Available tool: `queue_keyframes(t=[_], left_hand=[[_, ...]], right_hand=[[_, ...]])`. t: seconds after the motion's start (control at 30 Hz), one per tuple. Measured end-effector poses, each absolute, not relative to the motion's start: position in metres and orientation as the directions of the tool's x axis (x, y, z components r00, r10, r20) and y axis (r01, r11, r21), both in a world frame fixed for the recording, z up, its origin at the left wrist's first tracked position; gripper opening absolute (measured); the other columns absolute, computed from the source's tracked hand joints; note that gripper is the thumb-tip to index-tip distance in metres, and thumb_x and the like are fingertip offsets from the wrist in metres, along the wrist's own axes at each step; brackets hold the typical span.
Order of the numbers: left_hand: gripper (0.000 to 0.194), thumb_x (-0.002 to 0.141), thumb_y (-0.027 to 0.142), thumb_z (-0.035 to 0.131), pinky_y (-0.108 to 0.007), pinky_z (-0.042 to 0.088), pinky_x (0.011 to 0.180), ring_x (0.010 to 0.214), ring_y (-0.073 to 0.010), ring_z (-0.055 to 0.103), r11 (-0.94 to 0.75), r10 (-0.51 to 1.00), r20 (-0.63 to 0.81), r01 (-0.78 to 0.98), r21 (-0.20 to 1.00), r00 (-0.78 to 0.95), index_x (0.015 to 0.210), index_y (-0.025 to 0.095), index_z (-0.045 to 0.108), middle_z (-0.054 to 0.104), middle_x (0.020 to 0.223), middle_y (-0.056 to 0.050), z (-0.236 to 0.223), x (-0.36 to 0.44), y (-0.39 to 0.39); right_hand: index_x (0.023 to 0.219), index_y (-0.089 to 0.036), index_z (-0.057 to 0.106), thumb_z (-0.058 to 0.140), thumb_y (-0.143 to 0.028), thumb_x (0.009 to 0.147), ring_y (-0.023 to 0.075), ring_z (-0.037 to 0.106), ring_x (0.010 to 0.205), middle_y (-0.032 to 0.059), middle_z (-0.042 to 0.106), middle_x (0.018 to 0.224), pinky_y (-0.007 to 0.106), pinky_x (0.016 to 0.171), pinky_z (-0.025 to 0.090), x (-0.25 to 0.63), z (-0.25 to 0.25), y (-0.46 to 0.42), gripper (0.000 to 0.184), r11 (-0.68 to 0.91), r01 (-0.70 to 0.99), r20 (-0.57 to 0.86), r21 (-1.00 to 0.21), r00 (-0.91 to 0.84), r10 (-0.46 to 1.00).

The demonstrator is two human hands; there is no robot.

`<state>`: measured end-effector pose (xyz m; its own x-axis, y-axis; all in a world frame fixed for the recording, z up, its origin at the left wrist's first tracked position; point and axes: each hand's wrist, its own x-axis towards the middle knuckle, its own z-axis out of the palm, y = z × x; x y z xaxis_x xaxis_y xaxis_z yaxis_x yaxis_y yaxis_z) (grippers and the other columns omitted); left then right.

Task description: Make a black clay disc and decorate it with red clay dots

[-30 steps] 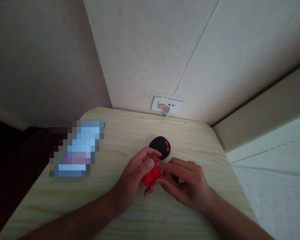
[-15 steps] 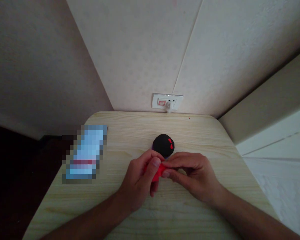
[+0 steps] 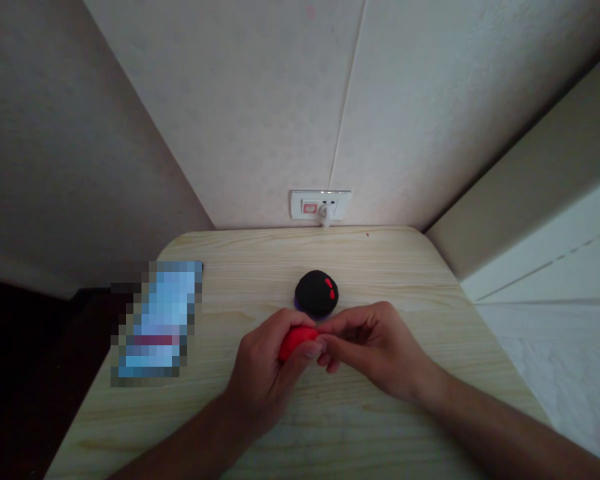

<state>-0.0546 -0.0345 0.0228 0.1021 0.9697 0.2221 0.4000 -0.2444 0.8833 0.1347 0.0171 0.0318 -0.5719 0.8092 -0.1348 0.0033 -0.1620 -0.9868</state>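
A soft lump of red modelling clay point(image 3: 297, 340) is cradled in my left hand point(image 3: 266, 365), between its fingers and thumb. My right hand point(image 3: 375, 350) meets it from the right, thumb and forefinger pinching the clay's right edge. Part of the clay is hidden by the fingers. Just beyond both hands, a round black clay piece point(image 3: 314, 293) rests on the table, with a purplish rim showing at its lower side. Two small red bits point(image 3: 330, 288) sit on its top toward the right.
The pale wood-grain table point(image 3: 250, 267) has rounded far corners. A phone-like device, blurred out point(image 3: 160, 320), lies at the left. Against the far wall is a socket point(image 3: 320, 205) with a plug in it. A tiny red speck point(image 3: 367, 234) lies near the back edge.
The red clay has gone from a stretched, uneven shape to a smoother, rounded one. My right hand has stayed pinched at its edge. The whole view has shifted slightly.
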Motion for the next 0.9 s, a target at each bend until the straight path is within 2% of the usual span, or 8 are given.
queue_keyframes(t=[0.17, 0.27, 0.33, 0.43, 0.57, 0.63, 0.8, 0.9], left_hand=[[0.019, 0.100, 0.037, 0.054, -0.026, 0.046, 0.066, 0.070, -0.0149, 0.062, -0.190, 0.982, 0.170, 0.389, 0.901, 0.086, 0.097, 0.020, 0.064, 0.068, 0.081, 0.000, 0.023, -0.052, -0.033], [0.022, 0.101, 0.039, 0.051, -0.026, 0.046, 0.068, 0.073, -0.0152, 0.061, -0.122, 0.993, 0.115, 0.362, 0.924, 0.041, 0.098, 0.021, 0.065, 0.068, 0.083, 0.000, 0.021, -0.050, -0.032], [0.024, 0.102, 0.040, 0.050, -0.025, 0.045, 0.066, 0.075, -0.0154, 0.061, -0.087, 0.996, 0.084, 0.326, 0.941, 0.024, 0.099, 0.022, 0.065, 0.069, 0.084, -0.001, 0.019, -0.049, -0.033], [0.028, 0.102, 0.044, 0.048, -0.022, 0.041, 0.056, 0.069, -0.0137, 0.057, -0.017, 1.000, 0.017, 0.236, 0.972, 0.000, 0.097, 0.022, 0.065, 0.065, 0.079, 0.000, 0.015, -0.048, -0.033], [0.034, 0.103, 0.047, 0.046, -0.021, 0.031, 0.044, 0.052, -0.0099, 0.044, 0.051, 0.999, -0.050, 0.160, 0.986, -0.005, 0.090, 0.020, 0.063, 0.055, 0.065, 0.003, 0.012, -0.048, -0.033], [0.037, 0.103, 0.048, 0.046, -0.020, 0.029, 0.042, 0.047, -0.0087, 0.040, 0.071, 0.997, -0.072, 0.152, 0.986, 0.007, 0.085, 0.019, 0.062, 0.048, 0.059, 0.005, 0.011, -0.049, -0.033], [0.037, 0.102, 0.050, 0.047, -0.019, 0.031, 0.040, 0.043, -0.0077, 0.040, 0.090, 0.995, -0.094, 0.148, 0.985, 0.020, 0.086, 0.019, 0.062, 0.043, 0.054, 0.007, 0.009, -0.048, -0.033], [0.039, 0.102, 0.052, 0.046, -0.019, 0.033, 0.039, 0.042, -0.0083, 0.042, 0.099, 0.995, -0.101, 0.105, 0.990, 0.019, 0.084, 0.020, 0.059, 0.043, 0.054, 0.007, 0.009, -0.047, -0.033]], right_hand=[[0.087, -0.015, 0.081, 0.076, -0.034, 0.088, 0.0150, 0.072, 0.056, 0.0042, 0.077, 0.067, 0.023, 0.053, 0.060, 0.137, 0.032, 0.015, 0.020, -0.063, 0.063, -0.087, -0.996, -0.571, 0.816], [0.089, -0.016, 0.080, 0.071, -0.023, 0.091, 0.0137, 0.072, 0.060, 0.0038, 0.078, 0.073, 0.021, 0.055, 0.057, 0.138, 0.032, 0.015, 0.012, 0.254, 0.157, 0.127, -0.954, -0.557, 0.821], [0.093, -0.016, 0.079, 0.069, -0.015, 0.090, 0.0137, 0.072, 0.064, 0.0048, 0.079, 0.079, 0.021, 0.060, 0.058, 0.138, 0.031, 0.016, 0.010, 0.509, 0.196, 0.327, -0.838, -0.566, 0.757], [0.104, -0.013, 0.075, 0.070, -0.011, 0.090, 0.0148, 0.074, 0.070, 0.0087, 0.079, 0.087, 0.023, 0.067, 0.060, 0.138, 0.030, 0.016, 0.015, 0.687, 0.172, 0.493, -0.706, -0.577, 0.651], [0.108, -0.013, 0.074, 0.069, -0.011, 0.093, 0.0168, 0.076, 0.080, 0.0103, 0.080, 0.094, 0.024, 0.074, 0.061, 0.138, 0.029, 0.016, 0.016, 0.725, 0.158, 0.527, -0.670, -0.586, 0.615], [0.104, -0.014, 0.074, 0.067, -0.010, 0.094, 0.0169, 0.076, 0.078, 0.0091, 0.080, 0.091, 0.024, 0.072, 0.061, 0.139, 0.029, 0.016, 0.013, 0.724, 0.185, 0.503, -0.664, -0.606, 0.616], [0.095, -0.013, 0.072, 0.067, -0.009, 0.091, 0.0157, 0.072, 0.066, 0.0067, 0.076, 0.078, 0.024, 0.062, 0.058, 0.140, 0.030, 0.017, 0.008, 0.725, 0.200, 0.474, -0.659, -0.638, 0.607], [0.099, -0.013, 0.072, 0.069, -0.010, 0.090, 0.0148, 0.073, 0.067, 0.0075, 0.077, 0.082, 0.023, 0.065, 0.059, 0.139, 0.031, 0.017, 0.011, 0.698, 0.174, 0.478, -0.695, -0.613, 0.629]])
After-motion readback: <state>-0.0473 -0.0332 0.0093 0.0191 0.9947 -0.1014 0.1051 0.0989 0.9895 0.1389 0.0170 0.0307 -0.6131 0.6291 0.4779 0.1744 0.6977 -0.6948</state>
